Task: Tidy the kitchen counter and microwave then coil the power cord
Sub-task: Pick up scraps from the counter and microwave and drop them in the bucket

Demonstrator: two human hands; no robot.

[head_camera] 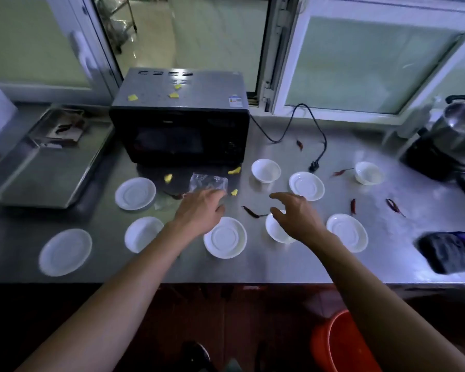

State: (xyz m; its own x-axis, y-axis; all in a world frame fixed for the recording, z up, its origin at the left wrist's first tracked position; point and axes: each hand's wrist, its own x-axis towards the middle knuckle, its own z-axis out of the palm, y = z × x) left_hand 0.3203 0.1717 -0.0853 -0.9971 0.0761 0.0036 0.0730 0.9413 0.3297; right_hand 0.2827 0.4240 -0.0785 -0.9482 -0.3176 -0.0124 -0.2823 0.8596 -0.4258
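The left grip (202, 210) reaches the crumpled plastic wrap (208, 182) just ahead of it, fingers hidden, so I cannot tell whether it pinches yet. The right grip (293, 213) hovers spread above a bowl (275, 232). A hasty sweep could knock that bowl or scatter the yellow crumbs (234, 192) beside the wrap. The power cord (317, 135) lies uncoiled beyond the right grip, on the surface (279, 264).

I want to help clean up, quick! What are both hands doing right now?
Left hand: fingers on the clear plastic wrap; whether it grips cannot be told.
Right hand: open, holding nothing, above a white bowl.
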